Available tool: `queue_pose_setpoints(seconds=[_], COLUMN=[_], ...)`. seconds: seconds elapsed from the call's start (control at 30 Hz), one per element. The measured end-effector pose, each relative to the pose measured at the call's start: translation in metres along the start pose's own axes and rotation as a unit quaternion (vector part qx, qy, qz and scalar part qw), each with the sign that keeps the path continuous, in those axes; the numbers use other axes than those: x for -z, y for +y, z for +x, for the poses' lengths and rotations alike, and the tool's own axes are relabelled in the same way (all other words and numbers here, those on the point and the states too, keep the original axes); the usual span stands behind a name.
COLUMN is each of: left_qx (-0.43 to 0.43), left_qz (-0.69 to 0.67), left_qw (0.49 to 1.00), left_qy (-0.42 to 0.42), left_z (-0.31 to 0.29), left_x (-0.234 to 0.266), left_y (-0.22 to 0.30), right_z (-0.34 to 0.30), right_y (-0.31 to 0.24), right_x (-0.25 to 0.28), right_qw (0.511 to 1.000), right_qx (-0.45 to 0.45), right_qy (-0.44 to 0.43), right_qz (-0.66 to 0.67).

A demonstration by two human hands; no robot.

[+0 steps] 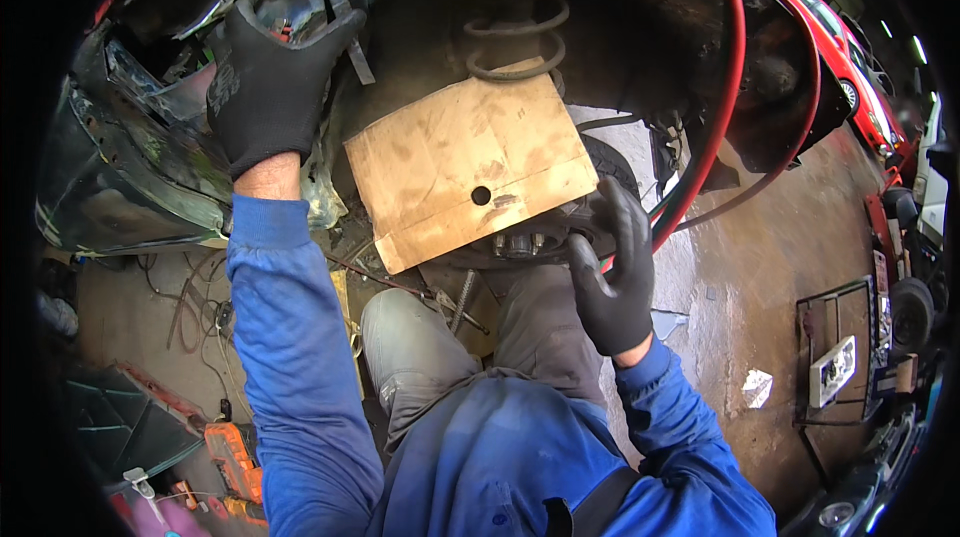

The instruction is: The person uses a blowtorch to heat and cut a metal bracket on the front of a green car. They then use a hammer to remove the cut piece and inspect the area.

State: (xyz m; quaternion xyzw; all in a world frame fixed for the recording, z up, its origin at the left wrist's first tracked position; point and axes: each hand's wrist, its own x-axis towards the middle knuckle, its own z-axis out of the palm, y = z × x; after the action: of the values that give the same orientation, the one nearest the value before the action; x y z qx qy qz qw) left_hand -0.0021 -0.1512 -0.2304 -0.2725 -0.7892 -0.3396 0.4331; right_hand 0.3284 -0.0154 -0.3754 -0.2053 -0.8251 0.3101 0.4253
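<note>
My left hand [268, 87], in a black work glove, is at the torn, dented car bodywork [140, 172] on the left. Its thumb stands apart from the fingers, beside a narrow grey metal strip [347, 27]; I see nothing held in it. A stained brown cardboard sheet [440, 157] with a round hole lies tilted in front of my knees, under a rusty coil spring [520, 29]. Close to the sheet's right corner, my right hand [620, 277], gloved too, has thumb and fingers spread with nothing between them. A red hose [728, 87] runs just past its fingertips.
A tyre [612, 165] shows behind the cardboard. Below it lies a threaded metal rod [464, 299] between my knees. Cables and an orange tool case [232, 462] are on the floor at left. To the right stand a metal frame [838, 347] and a red car [835, 47].
</note>
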Motion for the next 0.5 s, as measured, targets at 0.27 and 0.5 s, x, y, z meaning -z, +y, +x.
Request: queue_pose_setpoints(seconds=[0.27, 0.5], left_qx=[0.051, 0.043], left_qz=[0.001, 0.065], left_qw=[0.996, 0.996], left_qy=[-0.072, -0.040], left_z=[0.003, 0.000], left_x=[0.009, 0.011], left_y=[0.004, 0.010], right_z=[0.041, 0.047], right_y=[0.021, 0.019], right_x=[-0.020, -0.018], right_qw=[0.986, 0.968], right_qx=[0.108, 0.128], right_qy=[0.054, 0.061], right_qz=[-0.110, -0.207])
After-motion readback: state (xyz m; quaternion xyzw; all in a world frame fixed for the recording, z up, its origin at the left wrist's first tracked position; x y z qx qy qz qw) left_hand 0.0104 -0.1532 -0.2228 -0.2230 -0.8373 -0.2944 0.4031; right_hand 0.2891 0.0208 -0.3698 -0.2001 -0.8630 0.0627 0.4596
